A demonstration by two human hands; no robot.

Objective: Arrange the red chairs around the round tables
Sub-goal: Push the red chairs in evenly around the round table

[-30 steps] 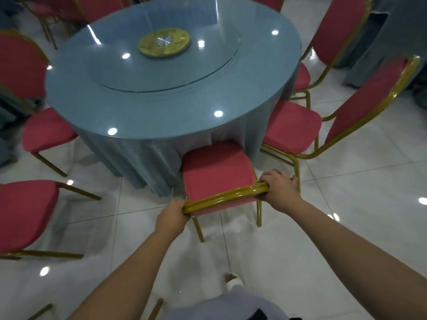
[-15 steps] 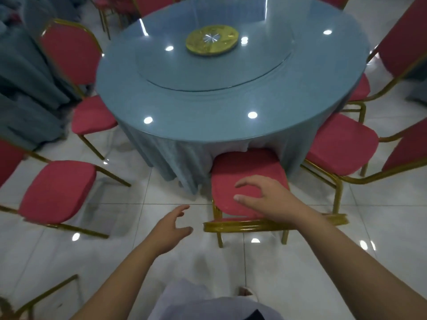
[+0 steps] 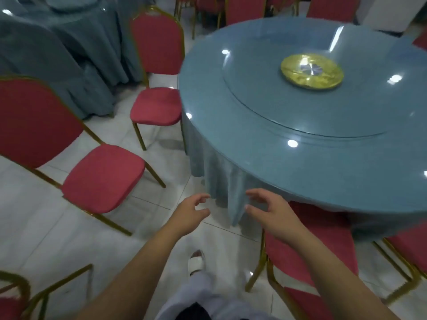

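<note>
A round table with a blue-grey cloth and a glass turntable fills the upper right. A red chair with a gold frame is tucked under its near edge, below my right arm. My right hand hovers over that chair's left side with fingers loosely spread, holding nothing. My left hand floats above the floor beside it, fingers relaxed and empty. Another red chair stands apart from the table at the left, angled toward it. A third red chair sits against the table's left edge.
Another cloth-covered table stands at the upper left. More red chairs line the back, and one sits at the far right. A gold chair frame pokes in at the bottom left. My foot rests on the white tiled floor.
Both hands have let go of the tucked-in chair's backrest and come away empty. My view has swung left, bringing the angled chair at the left into view.
</note>
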